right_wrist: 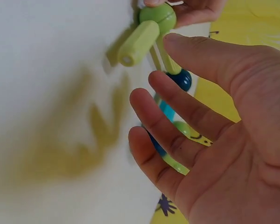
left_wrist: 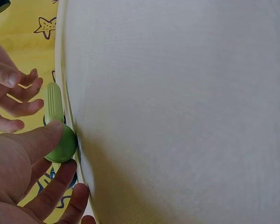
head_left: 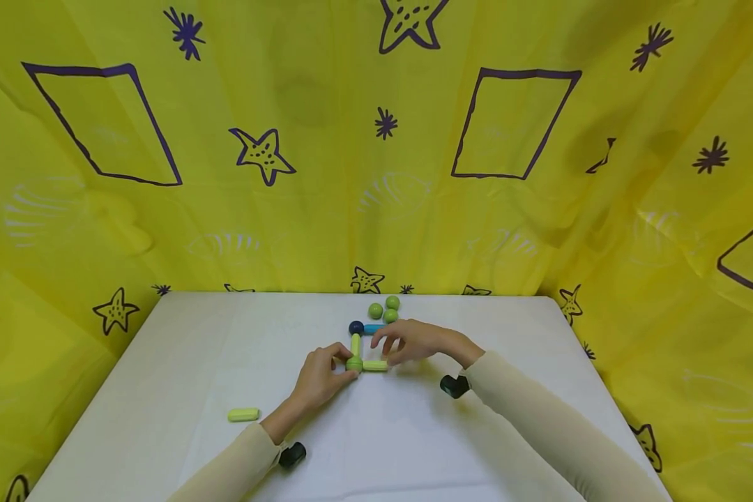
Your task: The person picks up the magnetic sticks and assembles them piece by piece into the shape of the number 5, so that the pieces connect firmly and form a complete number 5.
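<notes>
My left hand (head_left: 318, 378) pinches a green ball (head_left: 354, 364) between thumb and fingers. One yellow-green rod (head_left: 375, 365) is joined to that ball and points right. A second yellow-green rod (head_left: 355, 344) runs from it to a dark blue ball (head_left: 356, 328), where a light blue rod (head_left: 373, 329) begins. My right hand (head_left: 414, 340) hovers close to the free end of the first rod, fingers spread and loosely bent, holding nothing in the right wrist view. Behind its fingers there, another dark blue piece (right_wrist: 156, 145) and a yellow-green piece (right_wrist: 176, 164) are partly hidden.
Three loose green balls (head_left: 375, 311) sit beyond the joined pieces, near the table's back edge. A lone yellow-green rod (head_left: 243, 415) lies to the left of my left wrist. Yellow patterned curtains (head_left: 326, 230) enclose the white table (head_left: 163, 390) at the back and sides.
</notes>
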The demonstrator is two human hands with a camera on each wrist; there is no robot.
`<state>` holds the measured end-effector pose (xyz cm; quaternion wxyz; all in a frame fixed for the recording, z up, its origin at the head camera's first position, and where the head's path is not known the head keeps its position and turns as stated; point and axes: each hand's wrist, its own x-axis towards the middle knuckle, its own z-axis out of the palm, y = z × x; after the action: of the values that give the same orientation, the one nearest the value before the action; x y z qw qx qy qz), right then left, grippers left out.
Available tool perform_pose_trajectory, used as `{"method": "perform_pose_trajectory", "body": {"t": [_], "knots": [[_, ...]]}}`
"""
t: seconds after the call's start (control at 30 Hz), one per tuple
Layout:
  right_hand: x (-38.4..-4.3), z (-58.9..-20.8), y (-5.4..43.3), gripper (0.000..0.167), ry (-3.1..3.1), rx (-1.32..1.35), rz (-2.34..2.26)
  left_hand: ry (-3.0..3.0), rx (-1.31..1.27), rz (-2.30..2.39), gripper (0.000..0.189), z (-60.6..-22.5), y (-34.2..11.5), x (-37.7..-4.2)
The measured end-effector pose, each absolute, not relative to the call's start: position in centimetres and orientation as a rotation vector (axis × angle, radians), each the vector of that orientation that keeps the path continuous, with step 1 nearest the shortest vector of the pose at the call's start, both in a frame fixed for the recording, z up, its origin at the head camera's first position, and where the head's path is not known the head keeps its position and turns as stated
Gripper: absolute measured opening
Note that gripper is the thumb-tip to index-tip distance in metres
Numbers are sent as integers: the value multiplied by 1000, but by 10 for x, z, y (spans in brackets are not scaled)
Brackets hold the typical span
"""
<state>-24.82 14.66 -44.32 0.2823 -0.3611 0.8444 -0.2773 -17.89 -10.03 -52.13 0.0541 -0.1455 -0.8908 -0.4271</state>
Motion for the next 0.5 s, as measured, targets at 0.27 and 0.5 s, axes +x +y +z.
{"method": "perform_pose_trajectory", "body": {"t": [0.27, 0.5], "knots": [[-255, -424, 177, 39, 2313, -940, -767, -2719, -445, -1294, 23, -521, -100, -178], [-256, -411, 200, 39, 2365, -888, -787, -2730, -436, -1299, 23, -521, -101, -177]]}}
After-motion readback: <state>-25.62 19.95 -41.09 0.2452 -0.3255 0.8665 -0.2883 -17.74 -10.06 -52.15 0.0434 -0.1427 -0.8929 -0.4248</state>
